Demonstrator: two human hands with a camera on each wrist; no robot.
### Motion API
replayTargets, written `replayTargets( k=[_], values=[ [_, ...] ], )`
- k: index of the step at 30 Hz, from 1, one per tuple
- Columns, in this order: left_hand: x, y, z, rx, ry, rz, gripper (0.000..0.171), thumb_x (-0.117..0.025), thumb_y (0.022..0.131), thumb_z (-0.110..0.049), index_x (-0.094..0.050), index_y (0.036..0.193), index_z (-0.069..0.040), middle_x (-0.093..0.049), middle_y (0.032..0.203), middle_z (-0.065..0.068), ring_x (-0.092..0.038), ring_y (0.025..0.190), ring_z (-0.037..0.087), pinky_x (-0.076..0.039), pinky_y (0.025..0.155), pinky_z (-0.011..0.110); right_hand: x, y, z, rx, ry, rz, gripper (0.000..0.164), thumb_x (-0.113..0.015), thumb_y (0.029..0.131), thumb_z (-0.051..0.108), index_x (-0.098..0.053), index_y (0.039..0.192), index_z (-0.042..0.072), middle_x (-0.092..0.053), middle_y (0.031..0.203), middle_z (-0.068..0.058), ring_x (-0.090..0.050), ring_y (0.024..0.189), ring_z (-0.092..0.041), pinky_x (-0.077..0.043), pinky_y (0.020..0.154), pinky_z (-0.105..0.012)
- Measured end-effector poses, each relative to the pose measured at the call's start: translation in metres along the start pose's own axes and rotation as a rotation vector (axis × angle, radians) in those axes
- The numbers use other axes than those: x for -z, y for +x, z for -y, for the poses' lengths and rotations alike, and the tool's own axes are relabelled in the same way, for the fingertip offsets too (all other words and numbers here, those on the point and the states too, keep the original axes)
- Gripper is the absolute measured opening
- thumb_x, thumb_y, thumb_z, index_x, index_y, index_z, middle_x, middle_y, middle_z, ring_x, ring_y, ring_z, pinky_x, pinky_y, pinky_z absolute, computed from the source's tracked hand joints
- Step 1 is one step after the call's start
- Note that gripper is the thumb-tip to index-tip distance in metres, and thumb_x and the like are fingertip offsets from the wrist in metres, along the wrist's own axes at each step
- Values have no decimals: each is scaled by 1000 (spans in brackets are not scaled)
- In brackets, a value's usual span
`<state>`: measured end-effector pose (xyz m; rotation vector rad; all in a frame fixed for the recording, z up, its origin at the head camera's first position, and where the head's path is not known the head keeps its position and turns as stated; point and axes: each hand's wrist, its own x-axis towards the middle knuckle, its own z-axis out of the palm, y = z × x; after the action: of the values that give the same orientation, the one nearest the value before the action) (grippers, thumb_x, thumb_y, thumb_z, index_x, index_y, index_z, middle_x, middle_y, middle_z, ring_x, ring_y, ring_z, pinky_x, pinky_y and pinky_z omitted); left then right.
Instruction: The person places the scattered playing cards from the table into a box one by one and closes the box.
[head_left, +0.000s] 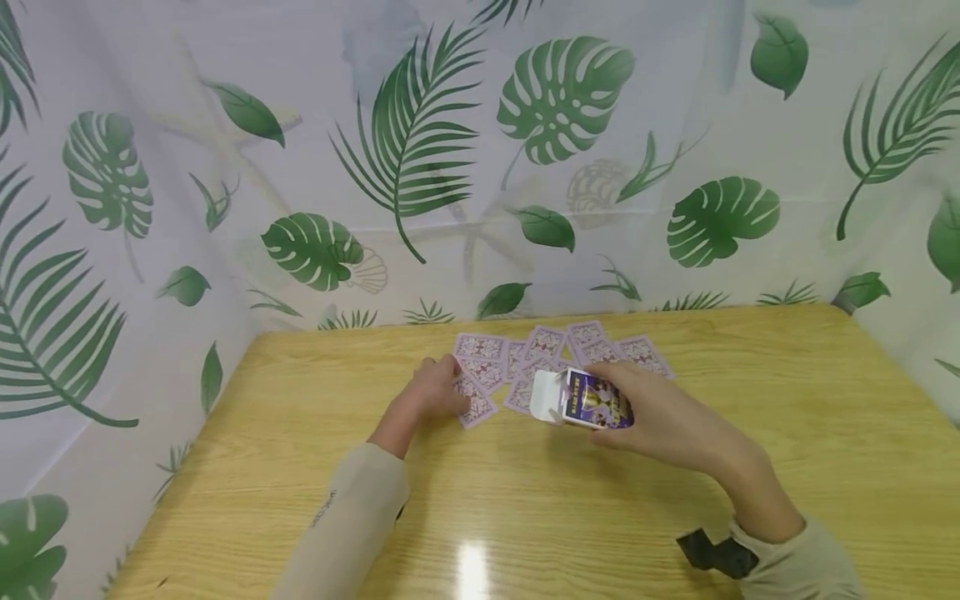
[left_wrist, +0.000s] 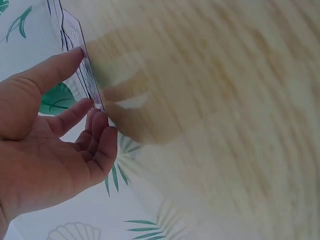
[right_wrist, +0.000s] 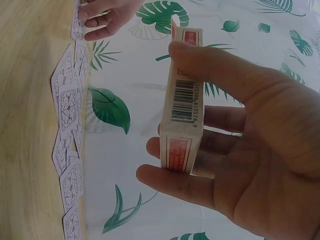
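The right hand [head_left: 663, 417] grips the box [head_left: 596, 402], flap [head_left: 545, 397] already open; the left hand [head_left: 435, 388] pinches a card [head_left: 477, 407]; other cards [head_left: 545, 343] lie ungathered on the tabletop [head_left: 540, 508].

Across the far part of the table [head_left: 300, 500], a spread of cards [head_left: 481, 372] runs left to right, some overlapping. My left hand [head_left: 437, 389] touches the cards at the left end. To its right, my right hand [head_left: 663, 417] holds the box [head_left: 597, 402] before the spread's right part, flap facing left. The cloth [head_left: 465, 287] hangs behind the table.
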<state>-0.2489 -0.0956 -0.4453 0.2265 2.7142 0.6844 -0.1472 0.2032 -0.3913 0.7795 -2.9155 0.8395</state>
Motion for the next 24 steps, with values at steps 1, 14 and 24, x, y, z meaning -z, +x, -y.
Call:
replayTargets(
  k=[1, 14, 24],
  values=[
    [0, 0, 1, 4, -5, 9, 55, -75, 81, -15, -51, 129, -1, -48, 116, 15, -46, 106, 30, -45, 93, 46, -1, 0, 0, -1, 4, 2, 76, -84, 80, 29, -49, 141, -1, -57, 136, -18, -57, 114, -26, -47, 93, -45],
    [3, -1, 21, 30, -122, 123, 40, -80, 83, -20, -57, 110, 0, -61, 96, 9, -53, 84, 20, -44, 76, 30, -2, 0, 0, -4, 12, 35, 75, -83, 81, 30, -49, 141, 0, -58, 133, -17, -58, 110, -25, -48, 89, -43],
    [16, 0, 39, 16, -309, 178, 17, -64, 95, -13, -58, 80, -7, -48, 66, 0, -39, 57, 11, -33, 56, 23, -3, 2, 2, 3, 27, 34, 74, -83, 81, 30, -49, 140, -1, -59, 131, -15, -57, 107, -22, -48, 88, -41]
  ],
)
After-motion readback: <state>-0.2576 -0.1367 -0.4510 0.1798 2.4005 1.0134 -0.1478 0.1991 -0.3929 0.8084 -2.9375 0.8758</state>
